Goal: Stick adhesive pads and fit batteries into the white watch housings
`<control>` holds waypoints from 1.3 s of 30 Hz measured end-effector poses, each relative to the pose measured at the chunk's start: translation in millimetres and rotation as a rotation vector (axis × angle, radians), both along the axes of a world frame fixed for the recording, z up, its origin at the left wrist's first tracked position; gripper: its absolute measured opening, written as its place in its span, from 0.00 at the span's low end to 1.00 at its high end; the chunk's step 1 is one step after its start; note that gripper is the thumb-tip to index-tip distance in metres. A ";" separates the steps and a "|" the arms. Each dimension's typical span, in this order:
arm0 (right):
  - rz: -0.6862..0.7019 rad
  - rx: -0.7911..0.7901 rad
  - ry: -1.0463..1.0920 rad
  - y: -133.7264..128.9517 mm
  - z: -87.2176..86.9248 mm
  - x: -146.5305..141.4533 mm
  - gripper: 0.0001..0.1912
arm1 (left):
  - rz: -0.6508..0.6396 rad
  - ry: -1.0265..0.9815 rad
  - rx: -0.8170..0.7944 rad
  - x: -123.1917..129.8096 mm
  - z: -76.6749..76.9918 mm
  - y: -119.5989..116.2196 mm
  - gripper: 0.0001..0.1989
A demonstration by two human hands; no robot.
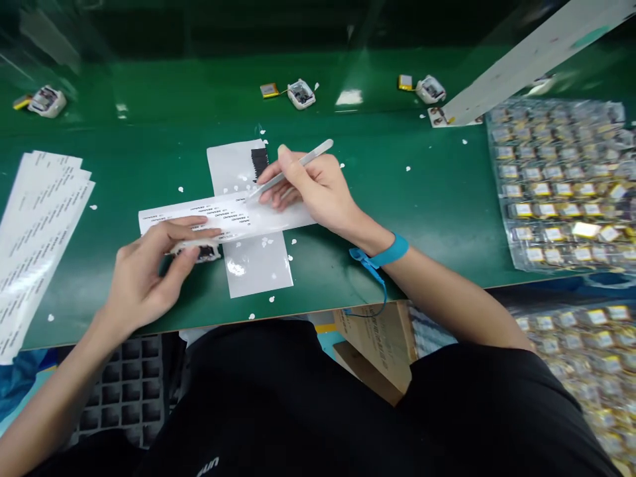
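Note:
In my right hand [318, 185] is a pair of metal tweezers [317, 152], gripped like a pen, with the tips down at a white label sheet [189, 213] printed with small black text. My left hand [154, 258] has its thumb and fingers around a small white device housing [206, 252] with dark inner parts. Its fingertips also lie on the near edge of the label sheet. Beneath that sheet lies a pale backing sheet [258, 271], crosswise, with a row of black strips [259, 162] near its far end.
More label sheets [37, 232] lie at the left. Opened devices with batteries [301, 94] sit along the back. A clear tray of device parts [556, 185] stands at the right, another tray [591, 358] lower down. Small white scraps dot the green table [387, 199]. A blue wrist strap [390, 252] circles my right wrist.

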State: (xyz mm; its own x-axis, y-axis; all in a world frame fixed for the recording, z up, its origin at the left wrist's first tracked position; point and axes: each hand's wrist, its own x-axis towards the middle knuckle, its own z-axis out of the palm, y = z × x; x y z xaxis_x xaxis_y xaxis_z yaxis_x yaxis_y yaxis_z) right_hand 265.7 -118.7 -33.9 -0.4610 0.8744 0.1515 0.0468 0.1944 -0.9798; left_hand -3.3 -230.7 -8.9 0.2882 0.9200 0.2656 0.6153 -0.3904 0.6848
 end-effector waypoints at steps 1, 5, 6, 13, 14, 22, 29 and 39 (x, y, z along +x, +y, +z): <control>-0.010 0.092 -0.013 -0.5 2.1 1.9 0.31 | -0.083 0.029 0.052 3.9 0.5 -2.7 0.10; 0.047 0.454 -0.283 -3.2 4.4 7.5 0.22 | -0.358 0.156 0.140 16.1 -5.6 -12.8 0.15; 0.076 0.526 -0.378 -4.0 3.2 7.8 0.21 | -0.372 0.174 0.139 17.5 -8.4 -14.5 0.16; 0.216 0.822 -0.757 -3.5 -0.9 11.7 0.26 | -0.355 0.202 0.138 15.9 -17.4 -18.6 0.20; 0.224 0.840 -0.769 -1.4 0.3 14.4 0.27 | -0.345 0.195 0.134 15.2 -16.9 -19.1 0.21; 0.252 0.874 -0.790 14.4 13.5 34.1 0.26 | -0.271 0.203 0.131 12.3 -13.2 -25.9 0.20; 0.485 0.920 -0.737 -5.7 22.2 17.6 0.23 | -0.273 0.232 0.161 11.8 -15.1 -27.5 0.19; 0.390 0.894 -0.673 2.0 23.3 27.0 0.22 | -0.260 0.240 0.147 8.8 -13.9 -27.5 0.19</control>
